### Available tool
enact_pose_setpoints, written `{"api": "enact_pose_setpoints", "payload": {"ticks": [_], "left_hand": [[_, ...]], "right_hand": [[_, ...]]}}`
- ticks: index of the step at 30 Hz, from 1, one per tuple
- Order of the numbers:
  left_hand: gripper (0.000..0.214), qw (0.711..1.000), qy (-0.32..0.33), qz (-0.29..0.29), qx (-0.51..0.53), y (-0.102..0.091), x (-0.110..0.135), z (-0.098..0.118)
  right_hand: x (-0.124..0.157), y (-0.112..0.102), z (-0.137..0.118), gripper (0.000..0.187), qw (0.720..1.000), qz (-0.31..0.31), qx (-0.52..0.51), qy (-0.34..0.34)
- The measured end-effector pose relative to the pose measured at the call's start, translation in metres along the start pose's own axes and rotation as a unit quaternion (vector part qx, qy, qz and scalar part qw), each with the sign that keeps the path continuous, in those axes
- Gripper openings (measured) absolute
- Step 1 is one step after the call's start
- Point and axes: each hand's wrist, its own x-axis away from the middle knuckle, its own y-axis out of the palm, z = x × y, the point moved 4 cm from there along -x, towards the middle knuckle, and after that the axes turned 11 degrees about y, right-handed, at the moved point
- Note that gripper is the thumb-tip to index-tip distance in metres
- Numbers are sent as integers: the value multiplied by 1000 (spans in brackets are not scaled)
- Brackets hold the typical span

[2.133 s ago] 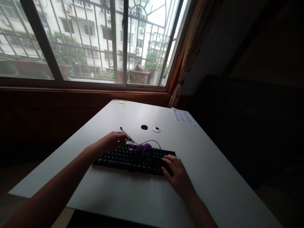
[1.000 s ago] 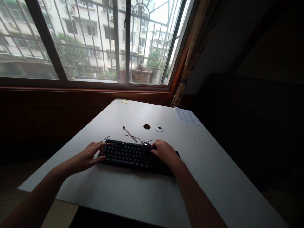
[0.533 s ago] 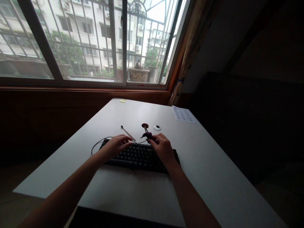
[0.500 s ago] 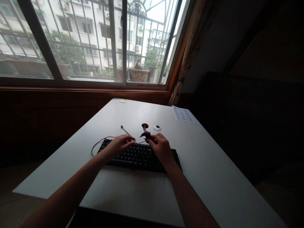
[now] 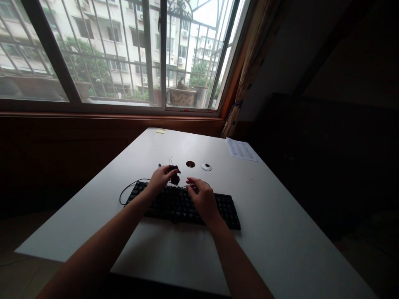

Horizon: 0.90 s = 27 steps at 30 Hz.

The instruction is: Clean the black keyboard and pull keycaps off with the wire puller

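My left hand (image 5: 160,179) is closed around a dark purple wire keycap puller (image 5: 174,169), just above the back edge of a black keyboard (image 5: 187,207). The puller's two thin wires point up and away from me. My right hand (image 5: 201,195) hovers over the middle of the keyboard, fingers apart and a little curled, with nothing visible in them. Beside my left fingers shows the dark tip of a thin stick (image 5: 159,165); the rest of it is hidden by the hand. A black cable (image 5: 121,195) loops out behind the keyboard's left end.
Beyond the keyboard, the white table (image 5: 93,220) has a round cable hole (image 5: 190,164), with its white cover (image 5: 206,167) lying to the right. Printed sheets (image 5: 241,149) lie at the far right edge, a yellow note (image 5: 161,131) at the far left. A barred window stands behind.
The keycap puller has passed from my right hand to my left, which has moved slightly up. My right hand has opened and drawn a little left. The cable hole is no longer covered by the puller's wires.
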Motion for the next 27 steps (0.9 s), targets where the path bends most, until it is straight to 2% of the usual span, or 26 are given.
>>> {"api": "enact_pose_setpoints", "payload": {"ticks": [2,4,9,13,16,20,24,27], "left_hand": [[37,998,8,2,-66,-9,-16,-14],[30,992,24,-25,-120,-11,-28,-26],[16,966,66,-157,-195,7,-41,-46],[12,947,81,-210,-230,14,-37,-56],[14,941,73,-208,-258,7,-32,-66],[19,938,44,-190,-286,-13,-24,-88],[27,939,19,-184,-289,-36,-16,-107],[32,945,13,-171,-280,-48,-11,-110]], "right_hand": [[6,-8,7,23,1000,0,14,10],[14,-14,12,19,999,-2,46,0],[40,-24,25,21,991,-18,115,-65],[54,-31,46,31,983,-36,160,-83],[60,-37,65,37,979,-54,184,-74],[64,-47,83,33,975,-68,198,-72],[68,-60,96,34,972,-63,209,-83],[72,-71,105,33,975,-45,203,-79]]}}
